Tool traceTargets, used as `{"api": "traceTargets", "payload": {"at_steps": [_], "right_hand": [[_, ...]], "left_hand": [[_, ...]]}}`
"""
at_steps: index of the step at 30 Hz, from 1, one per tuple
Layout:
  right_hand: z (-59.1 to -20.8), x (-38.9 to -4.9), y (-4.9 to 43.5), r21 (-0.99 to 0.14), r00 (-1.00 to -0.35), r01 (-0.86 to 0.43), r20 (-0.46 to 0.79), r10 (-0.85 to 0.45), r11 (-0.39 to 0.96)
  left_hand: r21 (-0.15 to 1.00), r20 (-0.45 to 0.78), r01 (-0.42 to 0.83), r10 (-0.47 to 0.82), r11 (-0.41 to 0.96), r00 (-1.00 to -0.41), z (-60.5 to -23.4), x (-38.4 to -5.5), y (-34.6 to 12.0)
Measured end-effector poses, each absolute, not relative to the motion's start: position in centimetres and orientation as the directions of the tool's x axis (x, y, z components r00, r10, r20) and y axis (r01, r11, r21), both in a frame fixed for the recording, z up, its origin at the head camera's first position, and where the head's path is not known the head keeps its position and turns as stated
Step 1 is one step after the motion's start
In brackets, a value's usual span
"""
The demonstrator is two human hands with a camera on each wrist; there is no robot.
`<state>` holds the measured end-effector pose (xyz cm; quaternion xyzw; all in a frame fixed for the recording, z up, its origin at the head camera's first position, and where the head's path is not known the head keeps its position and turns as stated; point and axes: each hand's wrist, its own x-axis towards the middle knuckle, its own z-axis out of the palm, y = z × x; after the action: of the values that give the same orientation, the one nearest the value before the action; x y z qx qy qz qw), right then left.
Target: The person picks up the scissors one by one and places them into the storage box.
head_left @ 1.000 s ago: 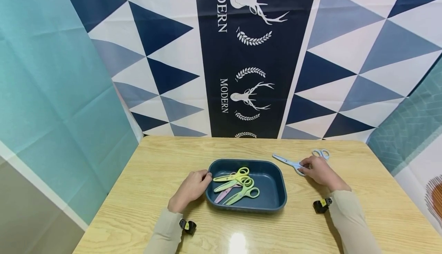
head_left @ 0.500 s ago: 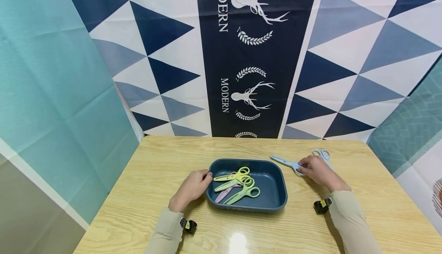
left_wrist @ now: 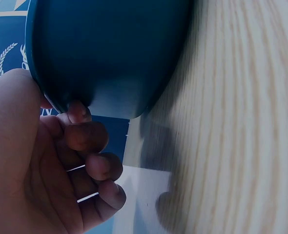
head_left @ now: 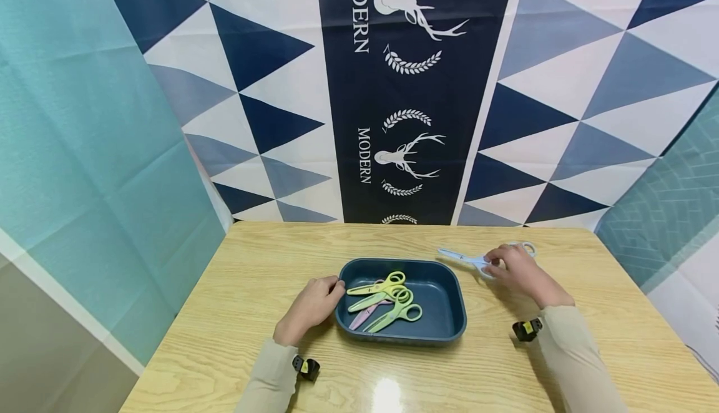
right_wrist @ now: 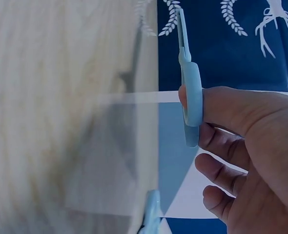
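Observation:
My right hand point(head_left: 519, 274) pinches a pair of light blue scissors point(head_left: 457, 256) by a handle loop, blades pointing left. In the right wrist view, the thumb presses one side of the scissors' loop point(right_wrist: 195, 97), and they hang above the tabletop. Just behind that hand lies a second light blue pair of scissors point(head_left: 529, 248), partly hidden by it. My left hand point(head_left: 311, 306) grips the left rim of a dark blue bin point(head_left: 440, 307); the left wrist view shows fingers curled against the bin's outer wall point(left_wrist: 110, 53). Inside are several scissors: yellow point(head_left: 377, 287), green point(head_left: 387, 319) and pink point(head_left: 361, 319).
The wooden table point(head_left: 269, 251) meets a patterned wall cloth point(head_left: 404, 88) at its back edge. A teal cloth point(head_left: 112, 151) hangs to the left. Each wrist carries a small black camera point(head_left: 306, 368).
My right hand has raised the held light blue scissors off the table and shifted them slightly left. My left hand and the bin have stayed put.

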<state>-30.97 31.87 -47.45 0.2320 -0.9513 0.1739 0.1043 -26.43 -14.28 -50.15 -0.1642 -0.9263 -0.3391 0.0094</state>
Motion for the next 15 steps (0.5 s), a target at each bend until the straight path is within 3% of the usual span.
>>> {"api": "traceTargets", "payload": {"at_steps": [4, 11, 15], "right_hand": [[-46.7, -31.0, 31.7, -0.237, -0.845, -0.508, 0.323, -0.426, 0.828], [-45.0, -30.7, 31.0, -0.256, -0.882, -0.454, 0.264, -0.39, 0.854], [-44.3, -30.6, 30.6, -0.228, -0.862, -0.481, 0.299, -0.409, 0.847]], "left_hand": [[0.624, 0.129, 0.31, 0.297, 0.717, -0.946, -50.1, -26.4, -14.3], [0.623, 0.119, 0.302, 0.294, 0.722, -0.948, -50.0, -26.3, -14.2], [0.62, 0.115, 0.3, 0.294, 0.725, -0.949, -50.0, -26.3, -14.1]]}}
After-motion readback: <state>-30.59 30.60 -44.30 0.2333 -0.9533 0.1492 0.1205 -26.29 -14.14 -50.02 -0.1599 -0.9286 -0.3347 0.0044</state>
